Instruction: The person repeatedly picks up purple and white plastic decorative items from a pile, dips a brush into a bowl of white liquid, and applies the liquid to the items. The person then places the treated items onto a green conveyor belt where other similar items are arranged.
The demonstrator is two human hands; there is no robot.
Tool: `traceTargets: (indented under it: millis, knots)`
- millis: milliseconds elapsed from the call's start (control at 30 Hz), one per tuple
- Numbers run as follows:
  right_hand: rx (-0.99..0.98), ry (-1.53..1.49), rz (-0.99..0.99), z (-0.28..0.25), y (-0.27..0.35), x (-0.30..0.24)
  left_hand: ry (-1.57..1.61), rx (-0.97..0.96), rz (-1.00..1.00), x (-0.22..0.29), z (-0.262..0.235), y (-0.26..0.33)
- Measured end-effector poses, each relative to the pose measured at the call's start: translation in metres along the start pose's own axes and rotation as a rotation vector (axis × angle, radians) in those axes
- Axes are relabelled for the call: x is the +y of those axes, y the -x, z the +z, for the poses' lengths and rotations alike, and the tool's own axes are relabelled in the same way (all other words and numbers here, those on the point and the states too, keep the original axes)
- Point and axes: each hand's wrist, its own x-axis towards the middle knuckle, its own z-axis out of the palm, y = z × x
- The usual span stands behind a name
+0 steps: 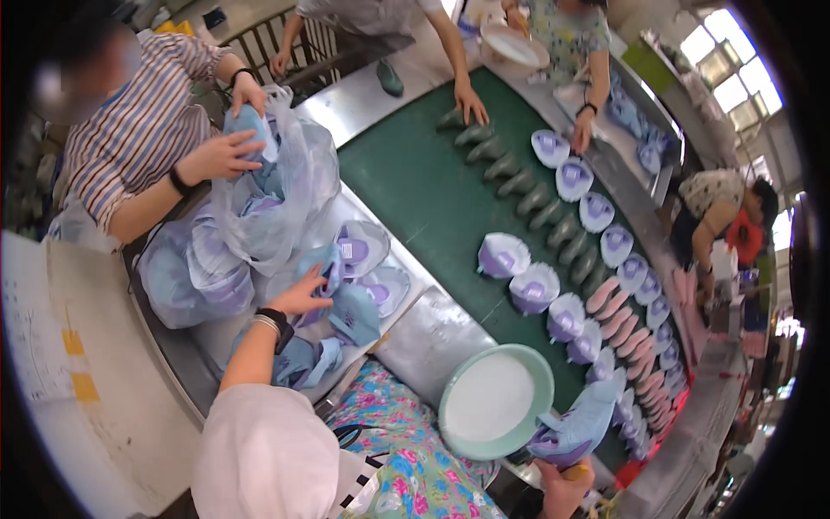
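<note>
Light blue fabric shoe upper with a purple lining [577, 426] sits at the near right, held in the right hand [564, 486], fingers closed around its lower end together with a yellow-handled tool [577, 472]; what the tool's tip is cannot be made out. Upper looks soft, light and floppy, not fragile, so best gripped at the stiffer heel or sole edge rather than the loose cloth. Left hand [301, 294], black watch on the wrist, is spread open and laid flat on a pile of pale blue uppers [341, 298] on the metal tabletop [432, 333] at near left, clamped on nothing. Just left of the held upper is a round pale green basin with white contents [494, 402]. Beyond it the dark green conveyor belt [415, 186] runs far to near right, carrying rows of lilac-and-white uppers [534, 287], grey-green shoe lasts [519, 183] and pink lasts [624, 324]. Far left, a person in a striped shirt [138, 130] handles a clear plastic bag of blue uppers [264, 195] with both hands. Far side, two other people reach onto the belt, and one holds a white bowl [514, 45].
</note>
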Motion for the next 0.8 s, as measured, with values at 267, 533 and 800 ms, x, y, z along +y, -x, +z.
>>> traceTargets:
  millis: [267, 533, 800]
  knots:
    - [-0.071, -0.087, -0.299, -0.033, -0.016, 0.036, 0.064, 0.472, -0.115, 0.078, -0.106, 0.037]
    - [-0.175, -0.189, -0.402, -0.075, -0.015, 0.092, -0.155, 0.63, -0.087, 0.137, -0.045, 0.221]
    - [-0.209, -0.209, -0.503, -0.072, -0.02, 0.121, -0.029, 0.842, -0.108, 0.212, 0.101, 0.313]
